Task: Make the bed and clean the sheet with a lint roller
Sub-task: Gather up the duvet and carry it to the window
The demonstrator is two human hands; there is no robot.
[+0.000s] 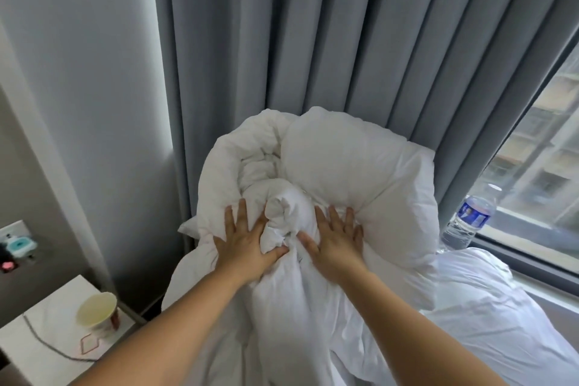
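A bundled white duvet (338,160) is heaped up against the grey curtain at the far end of the bed. My left hand (244,244) presses flat on its left side, fingers spread. To the right of a twisted knot of fabric (286,213), my right hand (335,244) presses on the bundle with straight, spread fingers. The rumpled white sheet (488,307) covers the bed at the lower right. No lint roller is in view.
A clear water bottle with a blue label (470,219) stands on the window ledge at the right. At the lower left, a white bedside table (40,332) carries a paper cup (98,310) and a cable. Wall sockets (14,244) sit above it.
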